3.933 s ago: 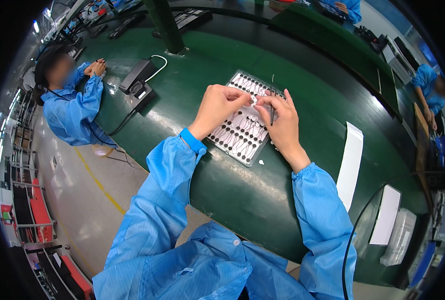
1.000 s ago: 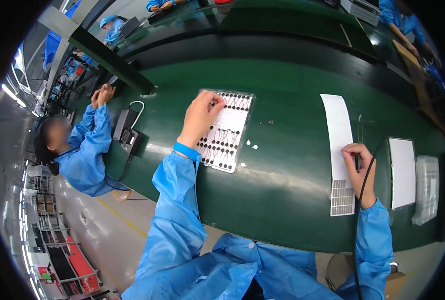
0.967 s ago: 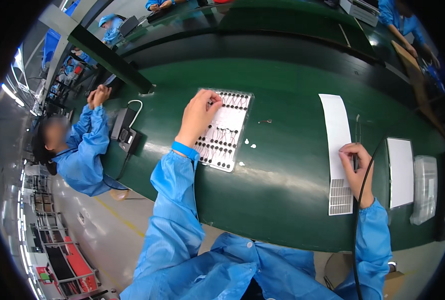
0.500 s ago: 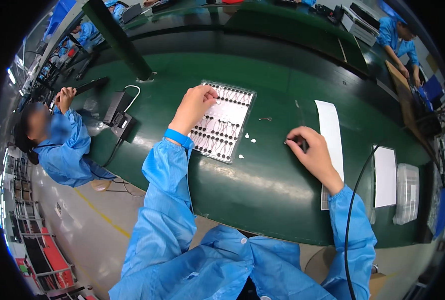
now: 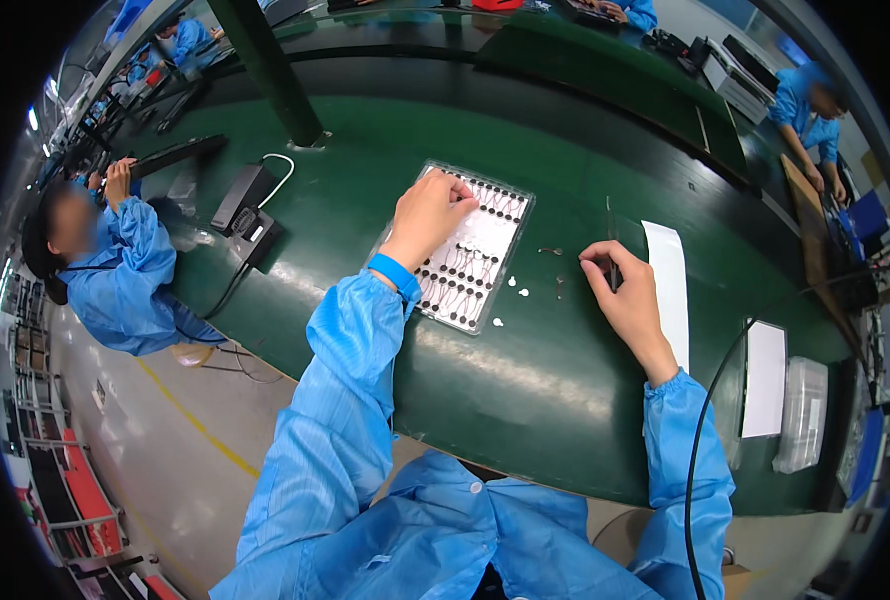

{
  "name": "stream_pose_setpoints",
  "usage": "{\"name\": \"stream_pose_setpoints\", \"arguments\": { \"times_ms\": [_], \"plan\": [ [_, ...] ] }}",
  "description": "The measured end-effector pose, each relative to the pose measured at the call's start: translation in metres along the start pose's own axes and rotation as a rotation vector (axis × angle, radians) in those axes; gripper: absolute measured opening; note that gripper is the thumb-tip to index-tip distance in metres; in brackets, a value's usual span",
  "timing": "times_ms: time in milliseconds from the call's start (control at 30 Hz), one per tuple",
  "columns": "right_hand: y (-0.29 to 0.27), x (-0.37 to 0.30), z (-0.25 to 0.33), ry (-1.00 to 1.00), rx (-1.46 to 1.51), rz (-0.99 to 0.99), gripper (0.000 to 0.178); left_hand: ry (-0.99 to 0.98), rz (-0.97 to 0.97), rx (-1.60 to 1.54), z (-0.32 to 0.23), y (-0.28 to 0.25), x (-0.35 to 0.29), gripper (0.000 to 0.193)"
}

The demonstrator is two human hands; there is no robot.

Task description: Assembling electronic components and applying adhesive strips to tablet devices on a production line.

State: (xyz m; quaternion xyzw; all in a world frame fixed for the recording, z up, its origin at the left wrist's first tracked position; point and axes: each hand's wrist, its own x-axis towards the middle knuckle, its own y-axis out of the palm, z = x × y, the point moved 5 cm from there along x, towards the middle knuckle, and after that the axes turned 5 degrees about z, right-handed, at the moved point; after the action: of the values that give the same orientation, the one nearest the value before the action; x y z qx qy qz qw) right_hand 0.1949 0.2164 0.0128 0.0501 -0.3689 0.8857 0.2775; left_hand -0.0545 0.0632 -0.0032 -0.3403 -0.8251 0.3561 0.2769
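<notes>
My left hand (image 5: 427, 217) is over the upper part of a clear tray (image 5: 482, 318), thumb and fingers pinched together. Whatever they hold, if anything, is too small to make out. Rows of small black round parts with thin reddish wires (image 5: 455, 300) fill much of the tray, with a bare white band across the middle. To the right, my right hand (image 5: 625, 300) is curled around a slim dark tool (image 5: 615, 276), mostly hidden by the fingers. Between tray and right hand lie small white pieces (image 5: 524, 292), a small wired part (image 5: 551, 251) and another small wired part (image 5: 560, 288).
A long white sheet (image 5: 668, 270) lies beyond my right hand. Further right are a white card (image 5: 764, 380), a clear plastic box (image 5: 803, 415) and a black cable (image 5: 705, 420). Black power adapters (image 5: 247, 215) and a green post (image 5: 270, 75) stand left. A co-worker (image 5: 115, 260) sits at far left.
The view has shifted slightly. A small wired part now lies on the bench beside my right hand, where earlier a tiny thing was at its fingertips. My left hand stays over the tray.
</notes>
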Motion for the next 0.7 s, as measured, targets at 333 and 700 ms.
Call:
{"name": "stream_pose_setpoints", "arguments": {
  "times_ms": [333,700],
  "plan": [
    [-0.001,-0.002,0.007,-0.014,0.040,0.016,0.009,0.079,-0.066,-0.002,-0.001,-0.011,0.004,0.015],
    [0.004,-0.006,0.020,0.011,0.114,0.044,0.019,0.165,0.329,-0.583,-0.087,0.029,-0.030,0.012]
  ]
}}
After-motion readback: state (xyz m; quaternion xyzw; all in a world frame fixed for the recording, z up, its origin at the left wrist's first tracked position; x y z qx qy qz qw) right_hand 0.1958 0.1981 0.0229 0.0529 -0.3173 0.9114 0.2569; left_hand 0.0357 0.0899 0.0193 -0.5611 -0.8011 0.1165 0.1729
